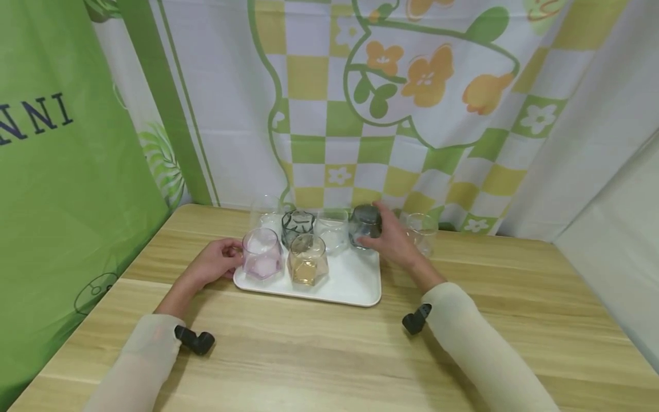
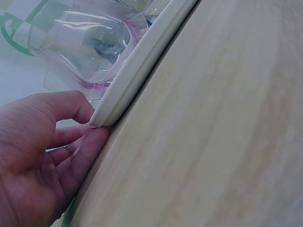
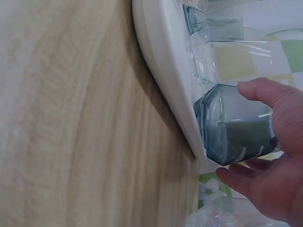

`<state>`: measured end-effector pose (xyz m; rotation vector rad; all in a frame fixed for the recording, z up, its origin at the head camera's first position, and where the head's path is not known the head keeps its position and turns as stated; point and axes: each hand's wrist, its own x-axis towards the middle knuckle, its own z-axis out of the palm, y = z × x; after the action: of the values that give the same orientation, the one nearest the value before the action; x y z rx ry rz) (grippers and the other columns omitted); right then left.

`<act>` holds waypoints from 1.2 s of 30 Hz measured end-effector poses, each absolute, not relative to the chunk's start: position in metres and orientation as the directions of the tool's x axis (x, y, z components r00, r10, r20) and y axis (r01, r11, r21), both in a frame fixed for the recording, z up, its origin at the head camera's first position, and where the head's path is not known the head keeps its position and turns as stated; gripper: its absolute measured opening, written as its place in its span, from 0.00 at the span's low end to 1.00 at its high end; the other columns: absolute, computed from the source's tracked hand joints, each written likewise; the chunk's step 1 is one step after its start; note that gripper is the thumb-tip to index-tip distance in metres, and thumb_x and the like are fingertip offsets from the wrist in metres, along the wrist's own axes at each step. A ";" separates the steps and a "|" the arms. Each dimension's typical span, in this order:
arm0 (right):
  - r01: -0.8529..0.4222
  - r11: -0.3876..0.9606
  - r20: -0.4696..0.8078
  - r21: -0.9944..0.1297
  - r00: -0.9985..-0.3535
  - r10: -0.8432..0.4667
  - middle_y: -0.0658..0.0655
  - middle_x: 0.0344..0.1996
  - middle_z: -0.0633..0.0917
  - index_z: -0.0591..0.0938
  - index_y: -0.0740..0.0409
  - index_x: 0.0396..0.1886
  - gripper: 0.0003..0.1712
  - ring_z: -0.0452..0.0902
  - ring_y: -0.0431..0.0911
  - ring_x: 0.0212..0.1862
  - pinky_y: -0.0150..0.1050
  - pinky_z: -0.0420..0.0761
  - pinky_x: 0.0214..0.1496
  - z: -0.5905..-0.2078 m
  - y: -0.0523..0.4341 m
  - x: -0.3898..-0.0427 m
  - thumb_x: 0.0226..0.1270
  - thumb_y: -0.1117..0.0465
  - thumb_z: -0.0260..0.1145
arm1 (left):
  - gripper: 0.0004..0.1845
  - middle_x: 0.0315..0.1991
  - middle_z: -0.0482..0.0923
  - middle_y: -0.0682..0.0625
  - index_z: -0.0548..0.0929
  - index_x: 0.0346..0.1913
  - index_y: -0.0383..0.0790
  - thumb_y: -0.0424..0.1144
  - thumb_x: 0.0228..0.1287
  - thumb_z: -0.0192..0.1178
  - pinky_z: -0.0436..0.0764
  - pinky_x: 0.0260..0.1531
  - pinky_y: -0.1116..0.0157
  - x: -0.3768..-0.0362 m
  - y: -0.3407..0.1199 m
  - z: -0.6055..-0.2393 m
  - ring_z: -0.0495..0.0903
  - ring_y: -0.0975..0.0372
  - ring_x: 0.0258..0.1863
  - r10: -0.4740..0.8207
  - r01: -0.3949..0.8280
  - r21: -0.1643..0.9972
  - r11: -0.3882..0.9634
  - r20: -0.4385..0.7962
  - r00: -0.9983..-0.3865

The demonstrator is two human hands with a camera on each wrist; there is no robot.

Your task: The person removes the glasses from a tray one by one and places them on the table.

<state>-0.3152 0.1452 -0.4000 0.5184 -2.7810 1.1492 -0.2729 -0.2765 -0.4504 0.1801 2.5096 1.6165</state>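
In the head view, a white tray (image 1: 355,283) lies on the wooden table with several glasses on it. My left hand (image 1: 215,263) pinches the tray's left edge between thumb and fingers, also plain in the left wrist view. Close by stands a pink-tinted glass (image 1: 262,260), with an amber glass (image 1: 307,266) to its right. At the back right corner of the tray, my right hand (image 1: 393,237) holds a grey-blue tinted glass (image 3: 241,125), thumb on one side and fingers on the other. Whether that glass's base fully rests on the tray, I cannot tell.
Along the tray's back are a dark grey glass (image 1: 297,230), a clear glass (image 1: 333,233) and a taller clear glass (image 1: 265,214). Another clear glass (image 1: 422,232) stands off the tray, beyond my right hand. A patterned curtain (image 1: 360,160) hangs behind the table.
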 end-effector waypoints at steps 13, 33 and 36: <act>-0.357 0.653 0.240 -0.668 -0.934 -0.265 0.69 0.77 0.59 0.50 0.61 0.82 0.61 0.56 0.64 0.75 0.59 0.58 0.76 -0.414 0.142 -0.321 0.59 0.57 0.80 | 0.21 0.38 0.75 0.41 0.71 0.61 0.21 0.28 0.70 0.60 0.87 0.31 0.62 -0.272 -0.276 -0.451 0.80 0.58 0.33 0.183 0.016 0.913 0.408 -0.065 -0.981; -0.353 0.629 0.274 -0.693 -0.935 -0.223 0.69 0.72 0.65 0.56 0.62 0.79 0.60 0.62 0.63 0.72 0.57 0.61 0.75 -0.412 0.137 -0.320 0.53 0.61 0.83 | 0.20 0.38 0.75 0.42 0.73 0.61 0.22 0.28 0.70 0.60 0.87 0.32 0.62 -0.274 -0.278 -0.450 0.80 0.58 0.33 0.169 0.026 0.899 0.436 -0.054 -0.984; -0.359 0.624 0.284 -0.694 -0.933 -0.221 0.69 0.71 0.67 0.57 0.63 0.78 0.59 0.63 0.63 0.71 0.58 0.62 0.74 -0.412 0.137 -0.319 0.52 0.61 0.84 | 0.20 0.38 0.75 0.42 0.73 0.61 0.22 0.29 0.69 0.60 0.87 0.31 0.62 -0.272 -0.277 -0.450 0.80 0.58 0.32 0.171 0.026 0.899 0.436 -0.055 -0.984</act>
<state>-0.3187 0.1370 -0.4122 0.4819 -2.6741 1.1986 -0.2723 -0.2769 -0.4496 0.1752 2.5436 1.5887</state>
